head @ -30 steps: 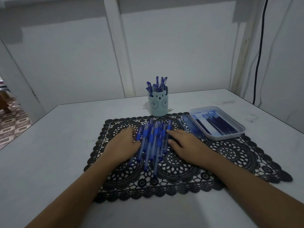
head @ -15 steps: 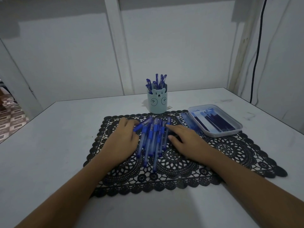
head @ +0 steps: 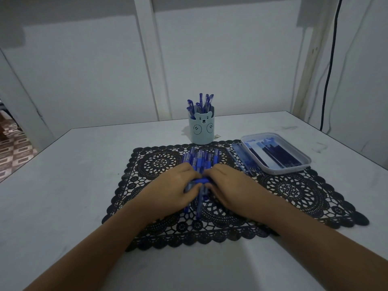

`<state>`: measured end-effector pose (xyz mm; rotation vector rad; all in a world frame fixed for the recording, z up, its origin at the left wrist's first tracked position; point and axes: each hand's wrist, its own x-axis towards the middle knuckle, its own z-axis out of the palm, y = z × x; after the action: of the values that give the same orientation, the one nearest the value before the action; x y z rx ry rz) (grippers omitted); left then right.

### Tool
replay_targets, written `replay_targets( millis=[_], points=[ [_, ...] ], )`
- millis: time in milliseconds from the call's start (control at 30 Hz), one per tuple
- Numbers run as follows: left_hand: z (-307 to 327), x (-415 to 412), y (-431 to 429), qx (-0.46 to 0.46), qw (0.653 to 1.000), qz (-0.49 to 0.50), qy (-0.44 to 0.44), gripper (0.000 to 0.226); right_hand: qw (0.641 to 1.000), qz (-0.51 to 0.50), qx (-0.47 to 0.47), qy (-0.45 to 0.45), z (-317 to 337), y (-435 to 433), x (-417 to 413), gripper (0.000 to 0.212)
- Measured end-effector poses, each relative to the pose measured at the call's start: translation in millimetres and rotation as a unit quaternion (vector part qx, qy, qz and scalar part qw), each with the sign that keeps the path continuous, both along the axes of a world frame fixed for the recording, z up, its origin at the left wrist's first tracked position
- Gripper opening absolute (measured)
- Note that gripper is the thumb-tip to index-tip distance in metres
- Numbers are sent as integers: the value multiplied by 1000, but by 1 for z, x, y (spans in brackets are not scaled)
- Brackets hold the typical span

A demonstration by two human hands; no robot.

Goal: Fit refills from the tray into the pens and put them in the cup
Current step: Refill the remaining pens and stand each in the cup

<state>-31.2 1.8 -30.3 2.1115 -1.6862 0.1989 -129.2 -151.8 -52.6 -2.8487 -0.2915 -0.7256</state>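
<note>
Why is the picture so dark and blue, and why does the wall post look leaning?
Head view: the light is dim and bluish, so the pens on the mat smear into one blue patch; the same view's wide lens probably makes the wall post lean and the table edges splay.

Home room, lace placemat (head: 294, 190), tiled floor (head: 14, 152)

No lettering, brand or number is legible. The pale blue cylindrical plastic cup (head: 201, 134) bears only a drawn bear face; any print inside the clear rectangular plastic tray (head: 280, 171) is too blurred to read.
</note>
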Motion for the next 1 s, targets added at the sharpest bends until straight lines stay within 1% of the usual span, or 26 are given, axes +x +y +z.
replay_targets(
  millis=[100,167,233,333,433,500,567,633,700,767,800,867,933,1000],
  points=[
    [4,0,0,9,1000,6,-7,45,1000,-1,-12,3,2,1,-1,38],
    [8,0,2,4,999,28,-47,54,1000,-8,-17,4,5,1,-3,40],
    [11,0,5,-7,997,43,-71,52,999,-15,-28,10,7,1,-4,44],
    [12,0,5,0,998,17,-68,50,999,-3,-29,15,10,-1,-6,44],
    [12,2,5,-2,999,-5,-46,43,1000,10,-12,-20,12,-5,-9,35],
    [14,1,6,-12,998,-3,-58,38,999,-2,-5,-37,13,-9,-10,32],
    [14,1,6,-16,997,3,-75,36,999,-22,-4,-41,13,-8,-10,35],
    [13,3,7,-14,996,18,-86,39,998,-63,19,-18,16,-5,-10,37],
    [11,7,8,-3,995,52,-83,41,992,-100,70,38,17,-8,-10,29],
    [9,13,10,4,994,83,-68,31,981,-128,122,78,16,-15,-9,25],
    [7,15,11,3,994,92,-62,28,978,-133,133,92,15,-18,-9,25],
    [6,16,10,3,993,101,-60,26,978,-122,115,123,11,-22,-7,28],
    [5,16,10,3,993,101,-58,25,980,-118,75,143,5,-25,-3,34],
    [4,15,9,-1,994,96,-56,25,981,-134,72,124,4,-23,-2,36]
  ],
)
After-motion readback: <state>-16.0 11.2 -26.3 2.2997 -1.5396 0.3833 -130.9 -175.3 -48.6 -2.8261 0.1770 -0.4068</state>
